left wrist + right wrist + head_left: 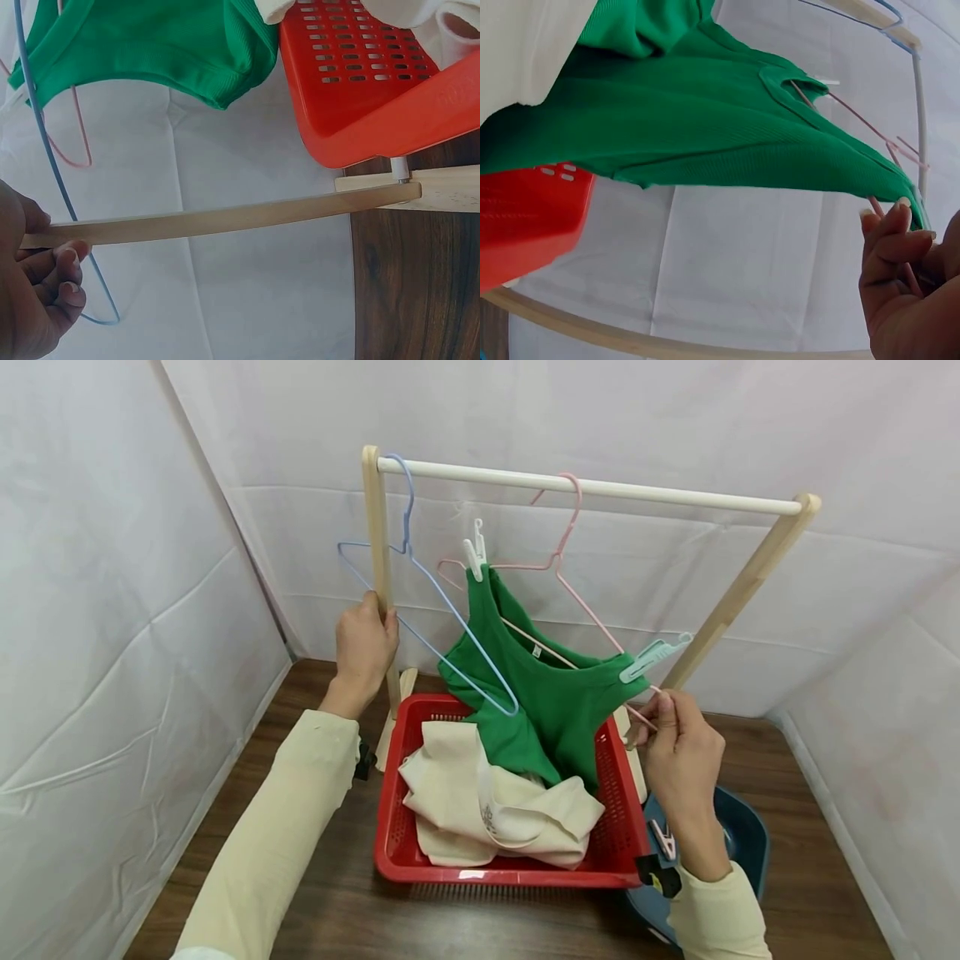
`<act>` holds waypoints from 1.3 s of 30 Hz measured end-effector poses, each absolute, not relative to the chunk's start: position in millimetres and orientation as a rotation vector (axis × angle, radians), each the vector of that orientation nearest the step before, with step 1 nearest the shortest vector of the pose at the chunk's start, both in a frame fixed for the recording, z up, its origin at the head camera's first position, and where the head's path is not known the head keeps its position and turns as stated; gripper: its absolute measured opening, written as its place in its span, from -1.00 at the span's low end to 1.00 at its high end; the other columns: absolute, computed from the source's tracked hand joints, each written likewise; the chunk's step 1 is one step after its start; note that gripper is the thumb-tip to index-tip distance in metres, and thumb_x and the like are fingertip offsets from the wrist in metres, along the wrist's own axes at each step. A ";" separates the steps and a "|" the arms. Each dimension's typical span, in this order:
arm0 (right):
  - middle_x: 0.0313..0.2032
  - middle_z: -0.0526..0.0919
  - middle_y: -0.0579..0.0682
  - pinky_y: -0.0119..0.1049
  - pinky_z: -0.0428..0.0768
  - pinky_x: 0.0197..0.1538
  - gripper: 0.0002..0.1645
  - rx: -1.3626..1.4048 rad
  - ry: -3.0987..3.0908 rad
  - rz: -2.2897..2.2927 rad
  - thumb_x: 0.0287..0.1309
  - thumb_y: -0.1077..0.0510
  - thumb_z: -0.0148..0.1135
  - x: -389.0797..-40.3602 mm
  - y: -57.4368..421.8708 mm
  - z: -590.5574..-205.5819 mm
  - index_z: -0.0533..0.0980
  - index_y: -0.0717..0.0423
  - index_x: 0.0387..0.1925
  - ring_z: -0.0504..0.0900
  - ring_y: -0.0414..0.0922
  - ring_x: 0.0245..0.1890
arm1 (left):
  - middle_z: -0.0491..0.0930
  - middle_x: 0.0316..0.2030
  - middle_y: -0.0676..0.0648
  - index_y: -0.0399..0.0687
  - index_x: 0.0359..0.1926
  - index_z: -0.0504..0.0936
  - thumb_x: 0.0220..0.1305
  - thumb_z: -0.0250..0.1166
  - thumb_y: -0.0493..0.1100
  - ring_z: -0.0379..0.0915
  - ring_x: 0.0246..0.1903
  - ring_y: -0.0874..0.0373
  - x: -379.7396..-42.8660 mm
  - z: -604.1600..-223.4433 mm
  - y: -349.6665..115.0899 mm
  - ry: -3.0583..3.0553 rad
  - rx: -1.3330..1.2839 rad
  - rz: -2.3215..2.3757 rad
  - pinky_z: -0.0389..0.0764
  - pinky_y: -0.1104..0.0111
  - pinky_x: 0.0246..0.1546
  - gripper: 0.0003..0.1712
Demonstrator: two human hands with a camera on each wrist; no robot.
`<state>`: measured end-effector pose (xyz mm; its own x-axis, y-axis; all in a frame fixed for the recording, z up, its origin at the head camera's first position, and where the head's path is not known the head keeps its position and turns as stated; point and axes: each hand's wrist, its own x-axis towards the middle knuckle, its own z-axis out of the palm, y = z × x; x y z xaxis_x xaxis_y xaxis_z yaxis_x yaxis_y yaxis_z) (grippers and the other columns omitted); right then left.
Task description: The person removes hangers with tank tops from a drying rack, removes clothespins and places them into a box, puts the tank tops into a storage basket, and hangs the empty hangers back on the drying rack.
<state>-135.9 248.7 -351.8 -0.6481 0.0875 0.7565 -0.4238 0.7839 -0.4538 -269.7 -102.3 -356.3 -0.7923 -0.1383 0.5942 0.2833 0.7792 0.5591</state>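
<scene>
My left hand [365, 647] grips the left wooden post [377, 527] of a small clothes rack; the left wrist view shows its fingers curled round the wood. With my right hand [684, 756] I pinch the right end of a pink hanger [567, 531], hooked over the white rod [675, 496]. A green tank top [558, 697] hangs on that hanger, its lower part in the red basket [517, 877]. A white clothespin [475, 556] is on its left shoulder, and a mint clothespin [651, 658] on its right, close to my right fingers.
An unused blue hanger [450, 602] hangs at the rod's left end, in front of the top. Cream cloth [480, 793] lies folded in the basket. A blue bin [750, 835] with a pink clothespin [663, 840] stands right, partly behind my forearm. White sheets surround the rack.
</scene>
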 end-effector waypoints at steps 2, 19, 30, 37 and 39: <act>-0.67 0.51 -0.02 -0.62 0.33 -0.52 -0.79 0.248 -2.107 0.822 0.37 0.34 -0.02 -136.5 246.8 -351.0 0.49 0.28 -0.39 0.41 -0.34 -0.67 | 0.58 -0.50 -0.39 -0.47 -0.31 0.51 0.29 0.21 -0.28 0.57 -0.49 -0.25 -269.5 -356.5 -101.8 -2.334 -0.103 -0.868 0.57 0.05 -0.50 -0.77; -0.64 0.54 0.12 -0.64 0.34 -0.55 -0.71 0.180 -1.904 0.979 0.39 0.32 -0.05 -137.7 244.0 -340.1 0.48 0.42 -0.42 0.41 -0.42 -0.67 | 0.58 -0.50 -0.38 -0.46 -0.31 0.51 0.29 0.20 -0.27 0.57 -0.49 -0.25 -268.4 -357.1 -100.7 -2.342 -0.090 -0.870 0.56 0.05 -0.49 -0.77; -0.49 0.56 0.06 -0.63 0.39 -0.54 -0.71 0.142 -1.857 1.026 0.40 0.31 -0.08 -126.8 255.4 -335.2 0.48 0.49 -0.32 0.47 -0.40 -0.66 | 0.58 -0.51 -0.38 -0.46 -0.32 0.51 0.27 0.23 -0.28 0.56 -0.50 -0.25 -271.7 -358.0 -104.1 -2.335 -0.085 -0.873 0.56 0.05 -0.51 -0.78; -0.51 0.59 0.10 -0.64 0.39 -0.55 -0.69 0.130 -1.775 1.045 0.39 0.30 -0.07 -129.7 255.7 -335.1 0.47 0.53 -0.34 0.47 -0.41 -0.68 | 0.58 -0.51 -0.36 -0.43 -0.32 0.51 0.27 0.23 -0.27 0.56 -0.49 -0.25 -272.4 -357.7 -105.0 -2.341 -0.075 -0.864 0.55 0.04 -0.51 -0.79; -0.51 0.59 0.06 -0.64 0.39 -0.55 -0.69 0.122 -1.759 1.055 0.39 0.30 -0.06 -129.0 257.2 -335.5 0.47 0.54 -0.33 0.48 -0.40 -0.68 | 0.58 -0.52 -0.36 -0.43 -0.33 0.51 0.27 0.23 -0.27 0.56 -0.49 -0.26 -272.9 -358.1 -104.5 -2.344 -0.074 -0.860 0.54 0.04 -0.50 -0.79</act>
